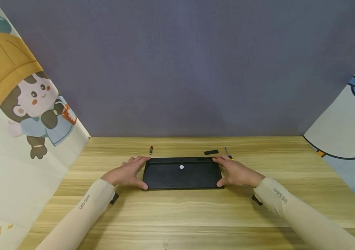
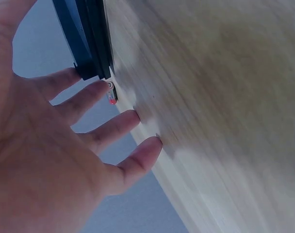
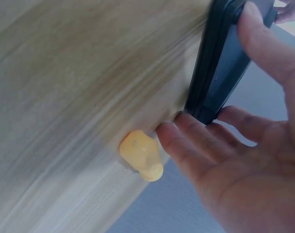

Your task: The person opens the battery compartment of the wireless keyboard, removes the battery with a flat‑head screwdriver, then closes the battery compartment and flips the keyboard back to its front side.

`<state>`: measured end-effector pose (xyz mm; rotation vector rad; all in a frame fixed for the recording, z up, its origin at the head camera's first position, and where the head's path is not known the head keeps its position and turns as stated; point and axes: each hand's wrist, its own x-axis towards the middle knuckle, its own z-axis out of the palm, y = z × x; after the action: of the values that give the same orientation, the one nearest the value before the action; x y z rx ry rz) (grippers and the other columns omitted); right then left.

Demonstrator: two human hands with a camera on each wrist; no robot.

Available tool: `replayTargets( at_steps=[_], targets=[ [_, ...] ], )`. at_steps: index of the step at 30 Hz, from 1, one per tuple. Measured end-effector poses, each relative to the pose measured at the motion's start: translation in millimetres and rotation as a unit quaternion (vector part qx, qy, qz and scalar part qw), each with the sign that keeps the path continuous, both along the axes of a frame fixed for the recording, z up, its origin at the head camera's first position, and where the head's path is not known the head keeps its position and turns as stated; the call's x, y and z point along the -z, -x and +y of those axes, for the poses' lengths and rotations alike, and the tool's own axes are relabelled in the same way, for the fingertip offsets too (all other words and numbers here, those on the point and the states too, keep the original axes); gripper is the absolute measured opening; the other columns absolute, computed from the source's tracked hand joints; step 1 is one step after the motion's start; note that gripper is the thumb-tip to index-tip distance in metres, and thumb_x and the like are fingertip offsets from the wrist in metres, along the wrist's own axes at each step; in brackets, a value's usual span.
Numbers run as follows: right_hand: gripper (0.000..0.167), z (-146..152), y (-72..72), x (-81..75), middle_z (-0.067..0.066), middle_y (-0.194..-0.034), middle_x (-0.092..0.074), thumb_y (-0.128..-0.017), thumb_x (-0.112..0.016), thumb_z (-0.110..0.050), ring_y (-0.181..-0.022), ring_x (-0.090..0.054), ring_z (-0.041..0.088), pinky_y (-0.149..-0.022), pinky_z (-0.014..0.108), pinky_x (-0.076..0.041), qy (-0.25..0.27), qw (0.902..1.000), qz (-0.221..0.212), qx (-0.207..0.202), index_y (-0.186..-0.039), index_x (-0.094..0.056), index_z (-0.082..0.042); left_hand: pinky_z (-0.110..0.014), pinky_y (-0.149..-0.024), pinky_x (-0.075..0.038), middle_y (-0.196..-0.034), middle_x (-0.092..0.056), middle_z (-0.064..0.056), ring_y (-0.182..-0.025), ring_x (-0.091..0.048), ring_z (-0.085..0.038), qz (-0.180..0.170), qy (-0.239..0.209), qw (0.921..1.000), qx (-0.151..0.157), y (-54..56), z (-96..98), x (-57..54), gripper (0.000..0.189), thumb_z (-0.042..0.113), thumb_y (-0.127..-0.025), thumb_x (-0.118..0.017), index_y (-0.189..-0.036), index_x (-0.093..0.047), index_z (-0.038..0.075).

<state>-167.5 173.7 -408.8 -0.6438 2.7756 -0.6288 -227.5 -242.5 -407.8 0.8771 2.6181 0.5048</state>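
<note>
A black keyboard [image 1: 165, 177] lies face down on the wooden table, its underside up with a round white sticker near the middle. My left hand [image 1: 129, 173] holds its left end, thumb at the near corner and fingertips at the far corner. At the right end my right hand [image 1: 236, 172] grips it the same way. In the left wrist view the other fingers of the left hand [image 2: 55, 141] spread beside the keyboard [image 2: 91, 39]. A screwdriver's yellow handle [image 3: 140, 153] lies close to the right fingertips, its shaft [image 1: 226, 150] pointing away.
Beyond the keyboard's far edge lie a red and silver battery [image 1: 151, 150] on the left and a small black cover [image 1: 211, 152] on the right. A grey partition [image 1: 177, 69] rises at the table's [image 1: 177, 215] back edge, with printed panels at both sides.
</note>
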Motion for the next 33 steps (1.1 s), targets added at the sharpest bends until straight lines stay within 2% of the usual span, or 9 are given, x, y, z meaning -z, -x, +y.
replayTargets(
  at_steps=[10, 14, 19, 23, 27, 33],
  targets=[
    [0.091, 0, 1.6, -2.4, 0.019, -0.148, -0.024, -0.077, -0.079, -0.034, -0.117, -0.050, 0.035, -0.090, 0.047, -0.044, -0.001, 1.0000, -0.005, -0.003, -0.146, -0.031, 0.001, -0.072, -0.098, -0.010, -0.152, -0.023, -0.010, -0.137, -0.012, -0.045, -0.011, 0.002, 0.9999, -0.004, -2.6, 0.1, -0.1, 0.110, 0.055, -0.067, -0.079, -0.152, -0.021, 0.016],
    [0.079, 1, 6.0, -3.9, 0.019, -0.146, -0.031, -0.084, -0.071, -0.038, -0.121, -0.046, 0.036, -0.092, 0.050, -0.042, 0.006, 0.9998, -0.004, 0.017, -0.144, -0.036, -0.001, -0.071, -0.099, -0.010, -0.152, -0.023, -0.010, -0.137, -0.013, -0.043, -0.014, 0.002, 0.9999, -0.002, -2.5, 2.1, -0.7, 0.110, 0.054, -0.067, -0.079, -0.152, -0.021, 0.016],
    [0.053, 2, 23.1, -9.5, 0.019, -0.137, -0.044, -0.094, -0.061, -0.029, -0.122, -0.044, 0.039, -0.092, 0.053, -0.041, 0.050, 0.9977, 0.020, 0.043, -0.137, -0.046, -0.002, -0.071, -0.099, -0.010, -0.152, -0.024, -0.008, -0.138, -0.014, -0.041, -0.016, 0.002, 0.9998, -0.007, -3.0, 3.9, -1.1, 0.110, 0.052, -0.067, -0.080, -0.152, -0.021, 0.016],
    [0.041, 2, 39.9, -13.2, 0.019, -0.131, -0.051, -0.094, -0.061, -0.015, -0.117, -0.048, 0.040, -0.091, 0.052, -0.042, 0.075, 0.9952, 0.024, 0.057, -0.131, -0.053, 0.000, -0.070, -0.099, -0.011, -0.152, -0.025, -0.008, -0.137, -0.016, -0.039, -0.018, -0.001, 0.9998, -0.008, -4.9, 5.0, -1.5, 0.109, 0.051, -0.067, -0.081, -0.152, -0.022, 0.016],
    [0.035, 2, 53.7, -13.6, 0.021, -0.127, -0.054, -0.092, -0.061, -0.006, -0.115, -0.049, 0.041, -0.091, 0.052, -0.042, 0.072, 0.9951, 0.022, 0.065, -0.126, -0.057, 0.002, -0.070, -0.099, -0.012, -0.152, -0.025, -0.008, -0.137, -0.018, -0.038, -0.019, -0.003, 0.9998, -0.006, -6.4, 6.8, -2.0, 0.109, 0.051, -0.067, -0.081, -0.152, -0.022, 0.016],
    [0.033, 2, 67.3, -13.6, 0.022, -0.123, -0.057, -0.089, -0.064, -0.003, -0.113, -0.051, 0.041, -0.090, 0.050, -0.044, 0.054, 0.9947, 0.015, 0.086, -0.121, -0.061, 0.004, -0.070, -0.099, -0.013, -0.152, -0.025, -0.008, -0.137, -0.017, -0.038, -0.019, -0.009, 0.9998, 0.001, -9.3, 9.0, -4.3, 0.109, 0.053, -0.067, -0.080, -0.152, -0.021, 0.016]
  ],
)
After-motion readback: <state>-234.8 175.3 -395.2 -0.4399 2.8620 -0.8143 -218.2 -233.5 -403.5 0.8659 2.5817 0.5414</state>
